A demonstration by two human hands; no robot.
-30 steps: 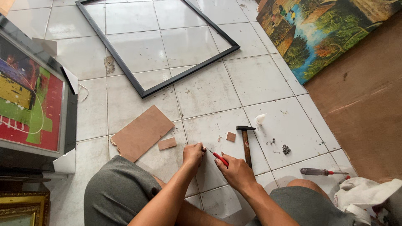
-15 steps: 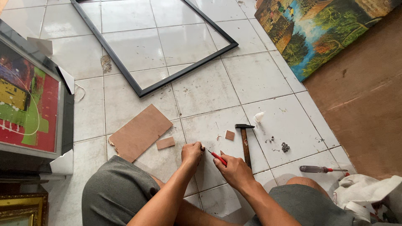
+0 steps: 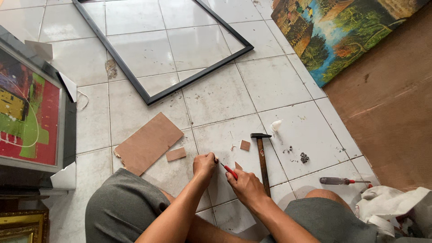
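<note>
While your left hand [image 3: 204,165] pinches a small piece and your right hand [image 3: 245,185] grips the red-handled tool [image 3: 229,170] on the near floor tile, the hammer [image 3: 261,158] lies unused just right, and the black frame [image 3: 164,49] lies bare at the far side.

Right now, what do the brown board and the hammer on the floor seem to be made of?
The brown board looks like thin hardboard or cardboard: matte, flat, with a ragged torn corner. The hammer seems to have a dark metal head and a brown wooden handle, dull in finish.
</note>
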